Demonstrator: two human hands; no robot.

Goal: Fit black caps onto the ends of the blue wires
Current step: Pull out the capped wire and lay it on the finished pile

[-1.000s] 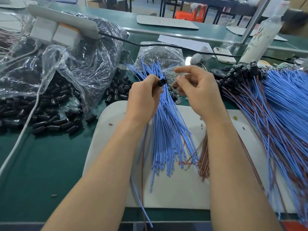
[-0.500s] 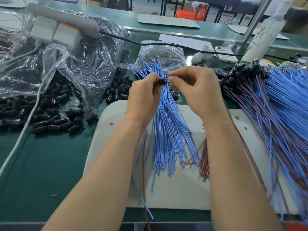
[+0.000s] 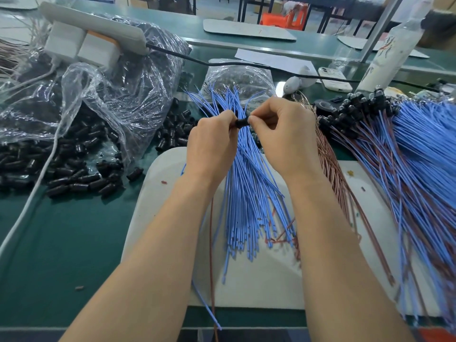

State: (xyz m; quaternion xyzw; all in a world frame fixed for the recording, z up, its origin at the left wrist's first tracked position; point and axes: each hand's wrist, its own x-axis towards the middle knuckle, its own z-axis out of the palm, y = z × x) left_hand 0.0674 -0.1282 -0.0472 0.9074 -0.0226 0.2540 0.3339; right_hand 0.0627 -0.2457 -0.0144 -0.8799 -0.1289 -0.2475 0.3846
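Green tabletop (image 3: 74, 243) carries blue wires (image 3: 249, 198) on a white mat (image 3: 259, 285). Left hand (image 3: 212, 146) and right hand (image 3: 286, 137) pinch one black cap (image 3: 242, 122) with curled fingers (image 3: 265, 114).

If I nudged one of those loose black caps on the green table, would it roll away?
Probably a short roll: the caps look like small round tubes lying on their sides. Likely light: the left hand and right hand pinch one cap with fingertips alone. Crowded neighbours would soon stop it.

Head-worn camera looks forward and down, close over the workbench (image 3: 74, 243).
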